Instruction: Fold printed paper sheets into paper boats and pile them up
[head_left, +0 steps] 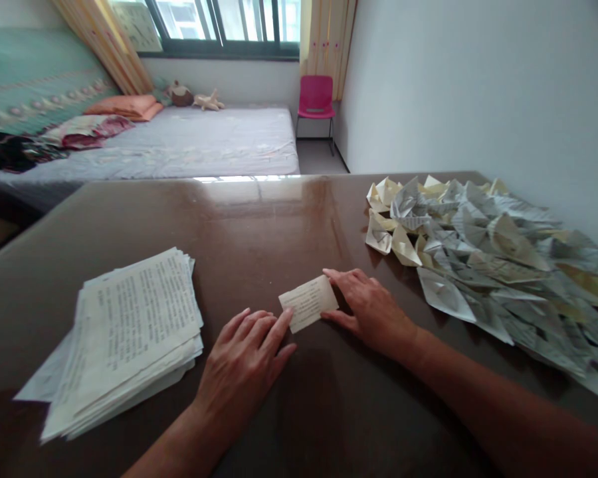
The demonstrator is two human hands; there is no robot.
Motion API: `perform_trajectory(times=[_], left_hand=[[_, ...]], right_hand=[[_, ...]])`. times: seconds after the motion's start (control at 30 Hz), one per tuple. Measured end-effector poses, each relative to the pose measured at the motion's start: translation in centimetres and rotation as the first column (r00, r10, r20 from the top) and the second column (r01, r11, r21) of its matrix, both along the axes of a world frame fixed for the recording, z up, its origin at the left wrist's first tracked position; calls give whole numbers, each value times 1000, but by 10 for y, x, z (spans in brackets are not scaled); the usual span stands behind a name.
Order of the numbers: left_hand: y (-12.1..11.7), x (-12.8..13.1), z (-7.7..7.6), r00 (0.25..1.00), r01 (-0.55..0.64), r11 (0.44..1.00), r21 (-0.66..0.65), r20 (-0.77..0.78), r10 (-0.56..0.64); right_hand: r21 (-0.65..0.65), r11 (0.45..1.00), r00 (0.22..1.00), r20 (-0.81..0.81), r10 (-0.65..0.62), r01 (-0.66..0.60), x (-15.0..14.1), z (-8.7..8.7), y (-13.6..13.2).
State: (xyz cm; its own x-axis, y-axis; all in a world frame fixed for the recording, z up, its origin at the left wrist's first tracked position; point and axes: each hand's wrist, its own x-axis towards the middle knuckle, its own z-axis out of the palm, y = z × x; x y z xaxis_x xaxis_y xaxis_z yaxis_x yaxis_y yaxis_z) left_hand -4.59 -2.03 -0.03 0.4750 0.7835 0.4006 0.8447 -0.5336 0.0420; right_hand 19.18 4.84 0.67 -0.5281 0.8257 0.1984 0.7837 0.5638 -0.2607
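Note:
A small folded sheet of printed paper, cream-coloured, lies on the brown table, slightly tilted. My left hand rests flat beside it with fingers stretched out, its index fingertip on the paper's left edge. At the opposite side, my right hand has its thumb at the lower right corner and its index finger at the upper right corner, gripping the sheet's edge between them. To the left of my left hand sits a stack of printed sheets. Right of my right hand spreads a heap of folded paper boats.
The glossy brown table spans the front. Beyond it stand a bed with orange pillows and a pink chair under the window. A white wall borders the right side.

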Motion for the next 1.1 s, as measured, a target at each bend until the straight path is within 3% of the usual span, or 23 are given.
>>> perform_trajectory(times=[0.1,0.23,0.37,0.53,0.67,0.73,0.8,0.9,0.97,1.03,1.1], left_hand=[[1,-1,-3,1000,2,999,-50,11,-2],[2,-3,-4,992,37,998,-48,120,-31],[0,-2,2,953,94,996,7,288,-92],[-1,-2,3,955,109,993,54,271,-120],[3,0,0,978,129,985,112,151,-145],[5,1,-1,974,184,974,134,110,-200],[7,2,-1,970,215,967,135,84,-227],[9,2,0,984,164,981,105,57,-171],[10,3,1,992,114,990,78,41,-117],[10,4,2,996,85,995,55,31,-86],[10,7,2,996,83,996,38,27,-84]], right_hand=[[-90,995,976,-216,21,-41,3,-11,6],[-131,982,879,-474,56,-133,1,-8,1],[-266,957,733,-673,-100,-113,-2,1,-3],[-449,882,616,-739,-274,-146,-5,-5,5],[-560,794,613,-720,-325,-237,-9,-16,12],[-579,777,637,-701,-320,-246,-10,-18,13],[-511,839,688,-678,-260,-186,-9,-17,13],[-153,986,811,-583,-43,-58,-4,-6,10],[54,985,883,-437,171,-165,-1,2,6],[85,930,891,-269,367,-358,-1,8,0],[52,889,881,-126,457,-454,-3,9,-6]])
